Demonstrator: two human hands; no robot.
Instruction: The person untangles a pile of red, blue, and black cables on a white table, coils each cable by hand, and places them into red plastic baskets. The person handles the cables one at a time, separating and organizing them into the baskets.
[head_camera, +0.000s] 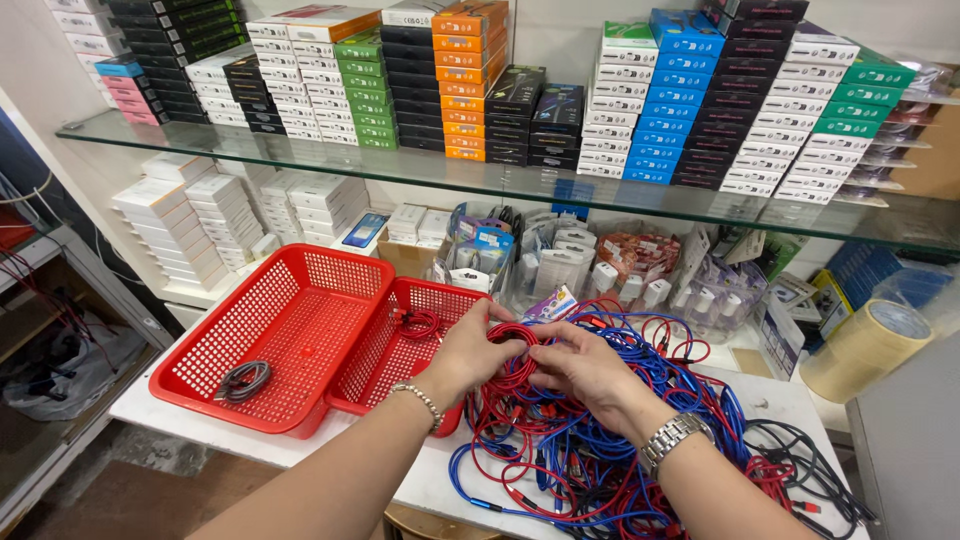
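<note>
Fingers (515, 345) pinch red cable coil (512, 368) below stacked coloured boxes (660, 100).

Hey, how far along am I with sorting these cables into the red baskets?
Early on. Done: one grey coil lies in the large red basket, and one red coil in the smaller basket. In hand: your left hand and right hand are holding a red cable loop. Left: most of the tangled red, blue and black pile.

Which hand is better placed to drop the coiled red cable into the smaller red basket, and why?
Probably the left hand: it grips the red cable coil on the side next to the smaller red basket, while the right hand lies over the cable pile.
</note>
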